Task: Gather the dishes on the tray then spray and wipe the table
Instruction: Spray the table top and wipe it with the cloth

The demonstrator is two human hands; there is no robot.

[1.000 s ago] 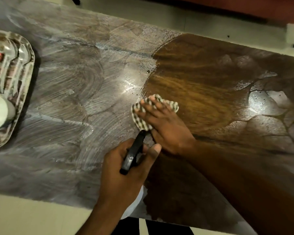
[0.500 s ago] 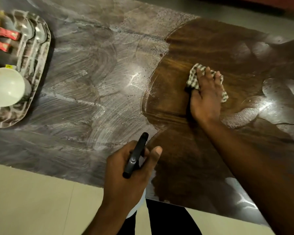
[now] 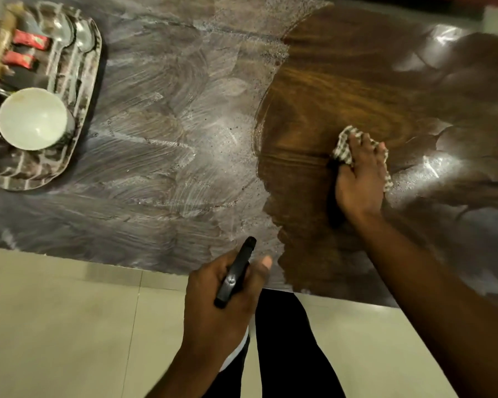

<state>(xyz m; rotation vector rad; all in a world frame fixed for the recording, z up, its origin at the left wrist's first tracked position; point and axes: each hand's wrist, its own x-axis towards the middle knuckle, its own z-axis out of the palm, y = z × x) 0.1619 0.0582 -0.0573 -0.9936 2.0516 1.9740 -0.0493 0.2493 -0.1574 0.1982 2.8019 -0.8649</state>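
1. The tray (image 3: 94,81) sits far to the left of both hands, at the end of the surface (image 3: 328,67). It carries a white bowl (image 3: 32,119), spoons (image 3: 62,30) and red sachets (image 3: 29,41). Gathering appears complete, and wiping is judged the step in hand.
2. The right hand (image 3: 360,182) lies palm down with its fingers extended and pointing away from the person. It presses the checked cloth (image 3: 342,147) flat on the surface. The cloth shows beyond the fingertips and along the hand's right edge.
3. The left hand (image 3: 222,305) is held nearer the person, over the near edge of the surface. Its fingers are curled round the spray bottle (image 3: 235,274), whose black head points forward.
4. The right hand rests inside a dark, clean-looking wood zone. A broad, streaked hazy film (image 3: 144,173) lies to its left and ahead of the left hand, reaching as far as the tray. The border between the two runs roughly from the near edge to the far edge. Pale patches (image 3: 443,168) lie just to the right of the right hand.
5. The right hand, which has the cloth, is nearer to both unwiped areas. The next stroke probably calls for a sideways sweep across that border.
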